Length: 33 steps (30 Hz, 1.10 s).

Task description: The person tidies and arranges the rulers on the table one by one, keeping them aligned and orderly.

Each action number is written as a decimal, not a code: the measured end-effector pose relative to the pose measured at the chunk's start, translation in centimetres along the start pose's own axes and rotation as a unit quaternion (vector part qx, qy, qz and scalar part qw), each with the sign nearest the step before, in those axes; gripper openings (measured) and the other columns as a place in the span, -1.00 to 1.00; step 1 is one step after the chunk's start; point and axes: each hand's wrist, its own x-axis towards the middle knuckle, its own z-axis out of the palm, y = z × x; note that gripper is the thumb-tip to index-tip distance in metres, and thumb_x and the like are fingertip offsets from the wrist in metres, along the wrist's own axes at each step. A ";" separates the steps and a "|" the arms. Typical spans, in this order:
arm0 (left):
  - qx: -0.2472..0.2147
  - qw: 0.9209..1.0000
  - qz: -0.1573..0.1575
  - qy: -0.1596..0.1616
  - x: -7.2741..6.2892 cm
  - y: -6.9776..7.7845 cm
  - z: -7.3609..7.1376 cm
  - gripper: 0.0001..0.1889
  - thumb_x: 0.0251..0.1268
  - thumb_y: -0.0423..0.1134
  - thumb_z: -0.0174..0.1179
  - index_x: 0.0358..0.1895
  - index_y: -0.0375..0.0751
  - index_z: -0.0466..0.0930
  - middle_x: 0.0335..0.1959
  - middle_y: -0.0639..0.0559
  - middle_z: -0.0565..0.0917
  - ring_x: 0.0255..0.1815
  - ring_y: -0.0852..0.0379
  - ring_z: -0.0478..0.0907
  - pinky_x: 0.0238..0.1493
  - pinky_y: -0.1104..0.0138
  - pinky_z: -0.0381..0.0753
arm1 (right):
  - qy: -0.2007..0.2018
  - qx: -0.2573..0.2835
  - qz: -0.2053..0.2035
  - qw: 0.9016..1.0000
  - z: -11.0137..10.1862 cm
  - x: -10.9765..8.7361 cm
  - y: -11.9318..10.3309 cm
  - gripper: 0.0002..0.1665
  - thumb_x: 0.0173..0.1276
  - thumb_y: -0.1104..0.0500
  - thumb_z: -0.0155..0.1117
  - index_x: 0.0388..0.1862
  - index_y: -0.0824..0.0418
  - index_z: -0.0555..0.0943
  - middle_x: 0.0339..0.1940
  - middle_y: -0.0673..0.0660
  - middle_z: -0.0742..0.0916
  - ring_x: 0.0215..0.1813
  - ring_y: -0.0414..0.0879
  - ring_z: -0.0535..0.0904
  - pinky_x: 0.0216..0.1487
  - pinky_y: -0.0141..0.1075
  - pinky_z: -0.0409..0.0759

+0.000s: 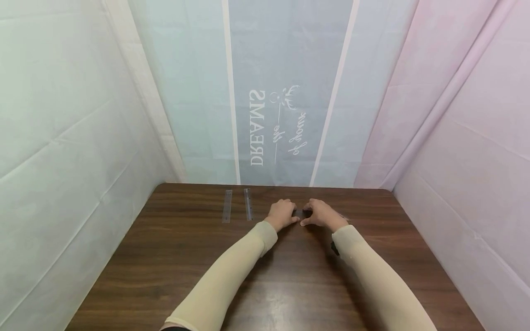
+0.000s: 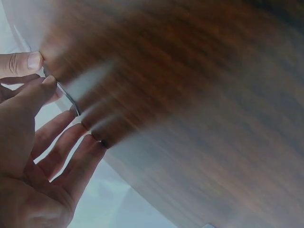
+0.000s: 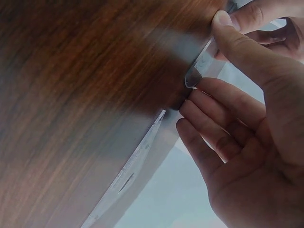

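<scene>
Close together near the far part of the table, my left hand [image 1: 282,214] and my right hand [image 1: 325,215] both hold one small flat clear plastic piece [image 3: 202,59]. It has a rounded end and shows edge-on as a thin line in the left wrist view. The left hand [image 2: 52,156] pinches it between thumb and fingers on one side. From the other side, the right hand [image 3: 247,104] grips it the same way, thumb tips nearly meeting. Much of the piece is hidden behind the fingers.
Two clear rulers, one [image 1: 227,206] left of the other [image 1: 248,204], lie on the brown wooden table [image 1: 174,257]. Beside the right hand lies a flat clear plastic piece [image 3: 135,166] with a pointed end and a slot. Fabric curtains [image 1: 290,55] surround the table's back and sides.
</scene>
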 end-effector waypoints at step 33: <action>0.021 0.999 0.030 -0.003 -0.1 -0.4 0.0 -0.54 0.50 0.20 0.35 0.26 0.02 0.76 0.13 0.04 0.72 0.12 0.04 0.67 0.11 0.20 0.73 | 0.032 -0.067 -0.026 0.997 0.5 -0.1 0.0 -0.52 0.44 0.01 0.54 0.19 0.28 0.75 0.11 0.22 0.72 0.14 0.15 0.67 0.24 0.12 0.63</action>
